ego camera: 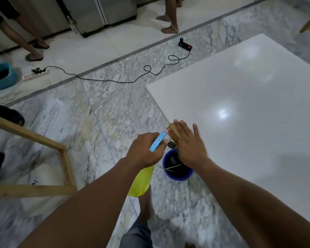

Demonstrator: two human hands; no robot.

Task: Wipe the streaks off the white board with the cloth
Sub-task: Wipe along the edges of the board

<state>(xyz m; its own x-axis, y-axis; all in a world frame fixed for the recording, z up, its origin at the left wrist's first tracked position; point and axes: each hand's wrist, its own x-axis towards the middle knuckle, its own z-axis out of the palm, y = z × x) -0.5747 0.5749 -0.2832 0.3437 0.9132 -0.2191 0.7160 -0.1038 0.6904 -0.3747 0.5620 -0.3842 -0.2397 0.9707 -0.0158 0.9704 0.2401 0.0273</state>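
Brown cloth lies under the flat, open right hand; the board is just right. The left hand grips a spray bottle.

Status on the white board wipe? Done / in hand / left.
Done: nothing visible; no streaks can be made out on the white board, which shows only glare.
In hand: left hand grips a yellow spray bottle by its blue trigger; right hand lies flat, fingers spread, on a tan cloth at the board's near corner, above a blue bucket.
Left: apparently the wiping itself.
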